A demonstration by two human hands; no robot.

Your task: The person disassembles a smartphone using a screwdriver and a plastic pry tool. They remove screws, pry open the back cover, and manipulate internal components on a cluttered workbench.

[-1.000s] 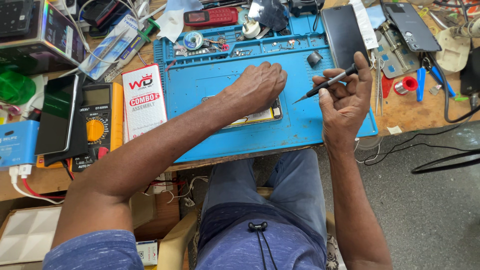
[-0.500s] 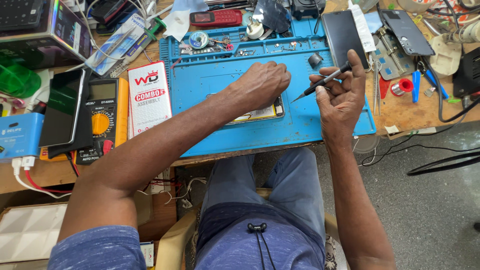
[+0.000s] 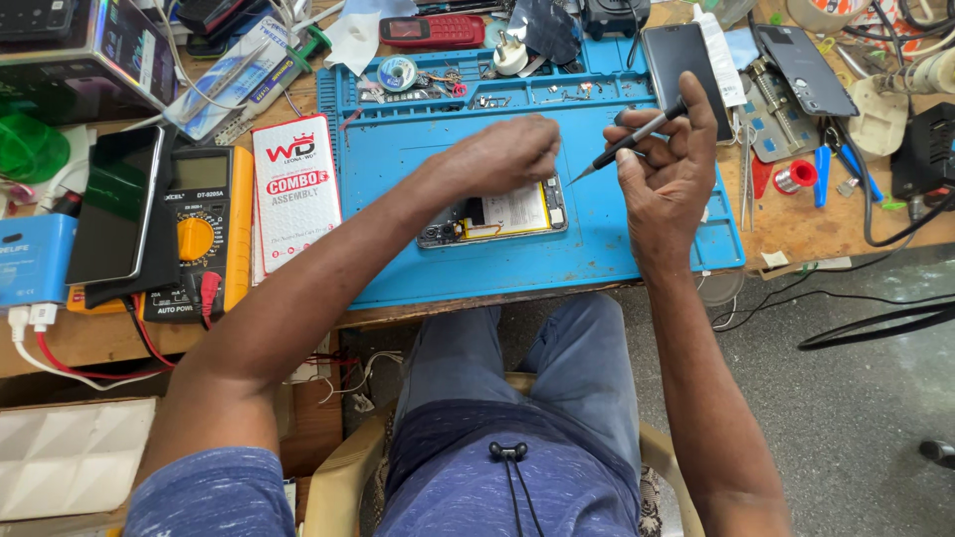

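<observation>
An opened phone (image 3: 494, 218) with its back off lies on the blue work mat (image 3: 418, 268), showing a pale battery and a circuit board. My left hand (image 3: 502, 154) hovers over the phone's upper edge with its fingers pinched together; whether it holds a small part is hidden. My right hand (image 3: 668, 169) is raised to the right of the phone and grips a thin dark screwdriver (image 3: 627, 144), whose tip points down-left toward my left fingertips.
A white and red parts box (image 3: 294, 189) and a yellow multimeter (image 3: 195, 234) lie left of the mat. A dark phone (image 3: 680, 62), a phone back cover (image 3: 804, 70), tweezers, blue-handled cutters (image 3: 821, 174), a red tape roll (image 3: 796, 177) and cables crowd the right and back.
My left hand has lifted off the opened phone, uncovering it, with its fingers drawn together. My right hand with the screwdriver has risen a little, its tip now close to the left fingertips.
</observation>
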